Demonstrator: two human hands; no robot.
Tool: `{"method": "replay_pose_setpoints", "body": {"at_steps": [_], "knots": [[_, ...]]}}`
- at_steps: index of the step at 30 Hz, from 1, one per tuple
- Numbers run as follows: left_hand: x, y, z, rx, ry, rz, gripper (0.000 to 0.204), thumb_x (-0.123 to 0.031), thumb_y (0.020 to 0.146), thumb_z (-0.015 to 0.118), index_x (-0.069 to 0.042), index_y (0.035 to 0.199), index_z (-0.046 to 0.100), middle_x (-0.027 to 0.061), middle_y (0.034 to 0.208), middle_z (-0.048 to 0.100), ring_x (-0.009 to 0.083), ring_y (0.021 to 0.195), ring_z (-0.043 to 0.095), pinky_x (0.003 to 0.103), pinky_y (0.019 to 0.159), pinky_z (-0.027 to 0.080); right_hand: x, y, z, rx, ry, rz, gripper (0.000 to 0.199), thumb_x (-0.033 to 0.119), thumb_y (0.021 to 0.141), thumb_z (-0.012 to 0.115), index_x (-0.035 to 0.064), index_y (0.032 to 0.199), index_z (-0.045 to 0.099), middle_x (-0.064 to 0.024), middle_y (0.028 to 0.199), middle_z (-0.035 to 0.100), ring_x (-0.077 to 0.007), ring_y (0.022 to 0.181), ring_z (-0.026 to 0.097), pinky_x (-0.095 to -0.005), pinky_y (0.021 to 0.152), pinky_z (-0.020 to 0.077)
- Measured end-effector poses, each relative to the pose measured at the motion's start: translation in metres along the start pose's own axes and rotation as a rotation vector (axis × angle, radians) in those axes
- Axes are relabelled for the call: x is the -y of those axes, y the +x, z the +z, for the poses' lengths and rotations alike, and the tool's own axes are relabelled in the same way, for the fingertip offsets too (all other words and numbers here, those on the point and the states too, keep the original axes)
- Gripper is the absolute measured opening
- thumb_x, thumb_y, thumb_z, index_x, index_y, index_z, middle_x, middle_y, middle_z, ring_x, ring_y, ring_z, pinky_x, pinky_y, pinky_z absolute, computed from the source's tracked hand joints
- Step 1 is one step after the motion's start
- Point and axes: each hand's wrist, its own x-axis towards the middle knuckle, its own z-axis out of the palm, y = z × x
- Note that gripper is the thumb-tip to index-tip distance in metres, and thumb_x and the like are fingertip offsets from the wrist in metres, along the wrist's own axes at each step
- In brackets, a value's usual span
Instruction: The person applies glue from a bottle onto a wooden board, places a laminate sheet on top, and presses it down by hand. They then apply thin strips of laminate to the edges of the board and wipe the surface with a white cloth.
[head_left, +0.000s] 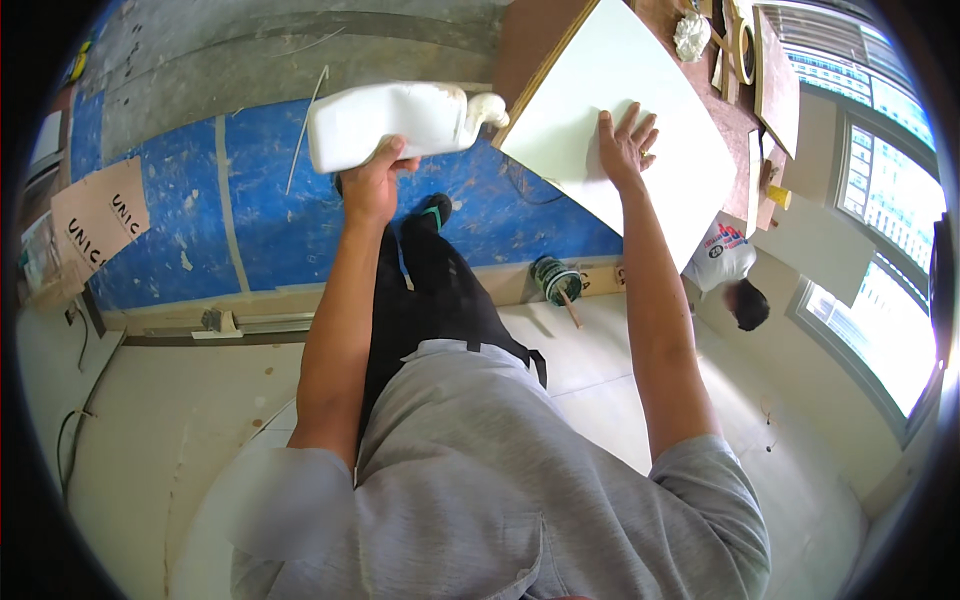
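Note:
My left hand (378,180) grips a white plastic bottle (385,125), which lies on its side in the air. The bottle's nozzle end, crusted with a pale residue, points right toward the edge of a large white panel (610,85). Flat on that panel rests my right hand (627,148), fingers spread, with nothing in it. The panel's near-left edge shows bare brown wood. Whether the nozzle touches the panel's corner, I cannot tell.
Tape rolls (742,50), wood strips and a crumpled white wad (691,36) lie on the brown table beyond the panel. A can with a stick (556,281) stands on the floor. Blue sheeting (290,220) covers part of it. Another person (725,268) is at the right.

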Motion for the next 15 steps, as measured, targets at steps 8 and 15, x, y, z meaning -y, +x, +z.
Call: {"method": "replay_pose_setpoints", "body": {"at_steps": [8,15], "knots": [[-0.002,-0.008,-0.002,-0.003,-0.017,0.01,0.037,-0.01,0.093,0.074,0.001,0.126,0.061,0.0128,0.101,0.072,0.0226,0.08,0.07,0.032,0.065,0.057,0.0,0.002,0.0,-0.018,0.002,-0.02,0.096,0.079,0.097,0.029,0.0201,0.168,0.001,-0.0217,0.172,-0.013,-0.0425,0.158,-0.015,-0.0673,0.122,-0.003],[-0.008,-0.011,0.005,-0.028,-0.02,0.008,0.035,-0.01,0.091,0.078,0.004,0.119,0.064,0.0132,0.095,0.072,0.0221,0.074,0.069,0.032,0.063,0.056,-0.001,-0.001,0.002,-0.019,0.019,-0.02,0.097,0.078,0.097,0.03,0.0189,0.168,0.002,-0.0223,0.172,-0.013,-0.0427,0.158,-0.015,-0.0674,0.122,-0.0037]]}}
